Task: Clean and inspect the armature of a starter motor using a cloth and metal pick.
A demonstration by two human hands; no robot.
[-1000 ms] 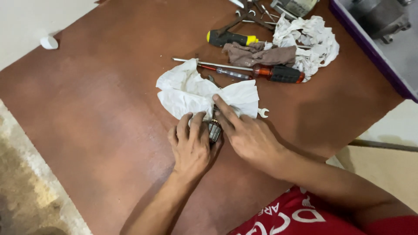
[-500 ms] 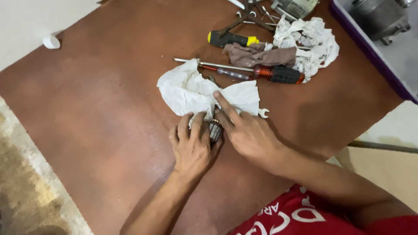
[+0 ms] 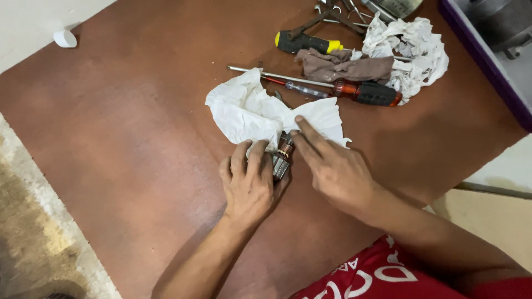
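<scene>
My left hand (image 3: 248, 185) rests palm down on the brown table (image 3: 122, 144), fingers curled over a small dark metal part (image 3: 281, 158) with a copper-coloured band. My right hand (image 3: 332, 163) lies beside it, its fingers touching the same part and the edge of a crumpled white cloth (image 3: 260, 111). The cloth spreads just beyond both hands and covers the far end of the part.
Beyond the cloth lie a long screwdriver with an orange and black handle (image 3: 366, 91), a black and yellow handled tool (image 3: 305, 41), a brown rag (image 3: 343, 66), another white rag (image 3: 413, 52) and several metal tools. A small white cap (image 3: 65, 38) sits far left.
Both hands stay on the small part by the white cloth, with only slight shifts of the fingers.
</scene>
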